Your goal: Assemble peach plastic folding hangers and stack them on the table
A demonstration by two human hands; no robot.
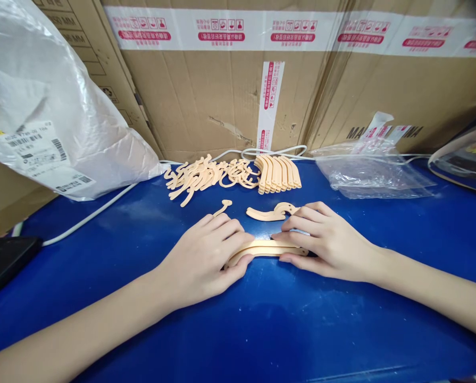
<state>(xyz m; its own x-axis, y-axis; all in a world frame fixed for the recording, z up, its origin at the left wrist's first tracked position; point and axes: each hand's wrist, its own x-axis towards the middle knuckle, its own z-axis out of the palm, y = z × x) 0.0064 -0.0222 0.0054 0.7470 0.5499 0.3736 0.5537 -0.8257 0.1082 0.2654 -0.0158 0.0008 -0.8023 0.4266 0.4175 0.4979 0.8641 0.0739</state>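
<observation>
My left hand [211,255] is closed round the left end of a beige plastic hanger arm [267,247], thumb below and fingers above. The arm is long, slightly curved and lies level, with a groove along its side. At its right end, the thumb and fingers of my right hand [321,239] pinch it, and a small hole shows near the tip. Just beyond my hands lie a loose curved arm piece [264,214], a hook-shaped piece [284,207] partly behind my right fingers, and a small hook [224,206] beside my left fingers.
Farther back are a heap of beige hooks [206,175] and a row of stacked hanger arms [278,173]. A clear plastic bag [365,173] lies right of them. Cardboard boxes [206,96] and a white cable [90,219] border the blue table [261,330]. A large white parcel bag [54,106] leans left; a black device [8,260] sits at the edge.
</observation>
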